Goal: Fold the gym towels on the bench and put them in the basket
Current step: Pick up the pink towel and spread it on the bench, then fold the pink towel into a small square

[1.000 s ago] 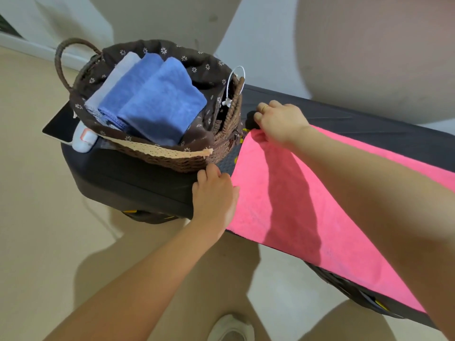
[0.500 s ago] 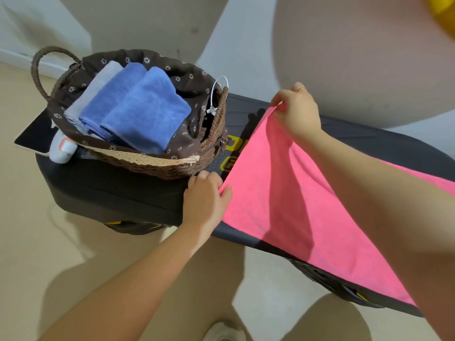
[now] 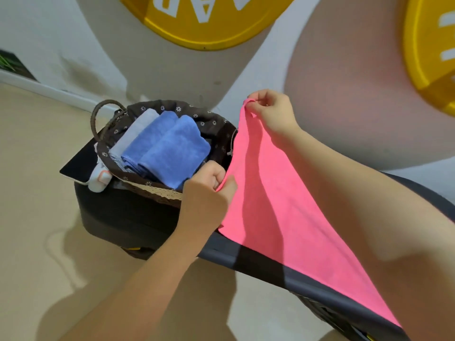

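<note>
A pink towel (image 3: 278, 207) stretches along the dark bench (image 3: 258, 264), its left end lifted off the surface. My right hand (image 3: 272, 112) pinches the far corner and holds it high. My left hand (image 3: 208, 190) grips the near corner, just in front of the basket. The wicker basket (image 3: 152, 190), lined with brown flowered cloth, stands on the bench's left end and holds folded blue towels (image 3: 170, 150) and a pale grey one (image 3: 134, 134).
A dark tablet (image 3: 78, 163) and a small white device (image 3: 98, 179) lie on the bench left of the basket. The wall behind carries yellow round signs (image 3: 204, 23). Beige floor (image 3: 37, 217) spreads to the left and below.
Both hands have raised the pink towel's left end off the bench; the right hand went up highest. The view has tilted up, showing the yellow signs.
</note>
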`<action>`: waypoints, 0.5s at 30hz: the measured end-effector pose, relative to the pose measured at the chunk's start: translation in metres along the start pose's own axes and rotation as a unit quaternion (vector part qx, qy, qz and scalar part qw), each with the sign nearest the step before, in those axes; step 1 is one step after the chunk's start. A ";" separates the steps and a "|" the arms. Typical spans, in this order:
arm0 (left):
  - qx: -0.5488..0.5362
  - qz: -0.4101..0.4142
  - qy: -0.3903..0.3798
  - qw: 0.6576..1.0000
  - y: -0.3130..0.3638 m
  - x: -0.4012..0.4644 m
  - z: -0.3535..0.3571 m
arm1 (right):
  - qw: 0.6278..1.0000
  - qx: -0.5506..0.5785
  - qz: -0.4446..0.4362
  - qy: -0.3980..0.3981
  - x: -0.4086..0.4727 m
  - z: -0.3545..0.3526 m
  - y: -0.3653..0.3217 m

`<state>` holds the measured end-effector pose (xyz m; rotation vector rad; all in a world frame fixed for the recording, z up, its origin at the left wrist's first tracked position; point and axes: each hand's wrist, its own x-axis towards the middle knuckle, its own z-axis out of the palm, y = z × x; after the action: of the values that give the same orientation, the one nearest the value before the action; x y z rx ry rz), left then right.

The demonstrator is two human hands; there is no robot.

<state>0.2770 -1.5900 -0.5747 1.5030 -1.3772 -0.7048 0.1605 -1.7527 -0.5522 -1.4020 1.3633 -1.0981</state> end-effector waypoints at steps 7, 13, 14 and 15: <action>-0.003 -0.001 -0.121 0.993 0.018 -0.001 0.022 | 0.995 -0.057 0.062 0.050 -0.006 -0.055 0.031; -0.001 -0.033 -0.232 0.972 0.029 -0.036 0.099 | 0.979 -0.134 0.084 0.132 -0.033 -0.155 0.082; 0.003 -0.032 -0.254 0.967 0.034 -0.041 0.112 | 0.975 -0.141 0.086 0.150 -0.036 -0.172 0.089; 0.009 -0.025 -0.276 0.961 0.038 -0.046 0.124 | 0.971 -0.145 0.087 0.170 -0.039 -0.189 0.095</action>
<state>0.1417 -1.5750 -0.5965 1.4136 -1.7611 -1.2100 -0.0457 -1.7169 -0.6011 -1.3024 1.9198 -1.0874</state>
